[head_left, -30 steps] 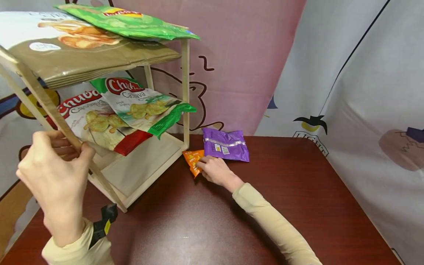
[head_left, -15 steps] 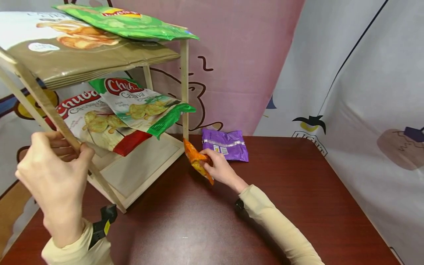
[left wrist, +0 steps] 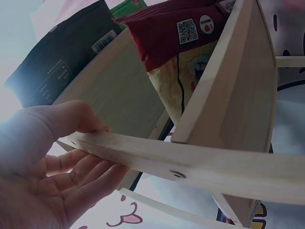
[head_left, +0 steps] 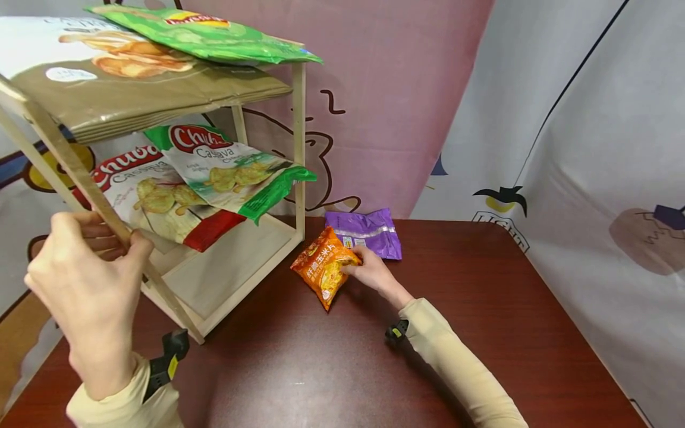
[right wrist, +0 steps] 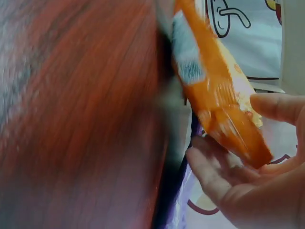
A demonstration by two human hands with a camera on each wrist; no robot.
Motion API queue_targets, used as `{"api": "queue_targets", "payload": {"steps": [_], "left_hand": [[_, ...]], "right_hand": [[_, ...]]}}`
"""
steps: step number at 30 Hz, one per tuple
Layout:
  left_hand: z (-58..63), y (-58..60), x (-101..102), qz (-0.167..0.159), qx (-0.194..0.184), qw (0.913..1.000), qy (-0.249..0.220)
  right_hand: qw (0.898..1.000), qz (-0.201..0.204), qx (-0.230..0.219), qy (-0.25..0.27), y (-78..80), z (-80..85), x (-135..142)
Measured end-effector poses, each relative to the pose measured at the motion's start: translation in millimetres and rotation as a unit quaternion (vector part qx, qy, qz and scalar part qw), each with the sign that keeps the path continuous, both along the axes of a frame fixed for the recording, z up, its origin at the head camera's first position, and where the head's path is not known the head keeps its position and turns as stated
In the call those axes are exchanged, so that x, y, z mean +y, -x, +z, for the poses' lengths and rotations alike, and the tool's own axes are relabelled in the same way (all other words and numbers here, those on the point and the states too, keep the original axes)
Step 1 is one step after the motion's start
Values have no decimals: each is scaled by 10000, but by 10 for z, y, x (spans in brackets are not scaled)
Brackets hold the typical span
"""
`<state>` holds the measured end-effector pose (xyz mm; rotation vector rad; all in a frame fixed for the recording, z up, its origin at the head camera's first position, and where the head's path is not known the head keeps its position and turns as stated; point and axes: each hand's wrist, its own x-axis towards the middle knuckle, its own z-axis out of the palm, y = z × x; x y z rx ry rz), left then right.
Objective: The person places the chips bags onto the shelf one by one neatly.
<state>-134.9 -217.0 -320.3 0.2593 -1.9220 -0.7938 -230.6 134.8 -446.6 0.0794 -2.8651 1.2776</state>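
Observation:
My left hand (head_left: 93, 279) grips the front upright of a wooden shelf rack (head_left: 176, 303), thumb on one side and fingers on the other, as the left wrist view confirms. Out to the right, my right hand (head_left: 373, 272) pinches an orange snack bag (head_left: 325, 266) by its right side, thumb over its printed front. That bag is tilted, its front facing up toward me. Behind it lies a purple bag (head_left: 369, 229), partly covered by the orange one. In the right wrist view the orange bag (right wrist: 219, 100) hangs between thumb and fingers.
On the rack's middle level lean two cassava chip bags, one green-edged (head_left: 225, 169) and one red-edged (head_left: 160, 196). A brown-and-white bag (head_left: 150, 89) and a green bag (head_left: 214, 35) lie on top. The rack's bottom shelf (head_left: 214, 273) stands on the dark table (head_left: 299, 368).
My right hand has picked up the orange bag, drawn it slightly toward me and right, and turned its front into view. The left hand stays on the upright.

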Motion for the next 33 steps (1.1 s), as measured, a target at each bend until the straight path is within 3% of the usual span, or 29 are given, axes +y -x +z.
{"api": "queue_targets", "payload": {"steps": [8, 13, 17, 25, 33], "left_hand": [[16, -12, 9, -57, -12, 10000, 63], [15, -16, 14, -77, 10, 9999, 65], [17, -18, 11, -50, 4, 10000, 73], [17, -20, -3, -1, -44, 10000, 85], [30, -33, 3, -53, -73, 9998, 161]], "right_hand": [[9970, -214, -56, -741, 15, 51, 13], [9881, -158, -365, -1488, 55, 8, 10], [9849, -108, -406, -1680, 76, -47, 6], [9904, -21, -207, -1366, 109, -72, 8], [9989, 27, 234, -407, 86, -82, -36]]}}
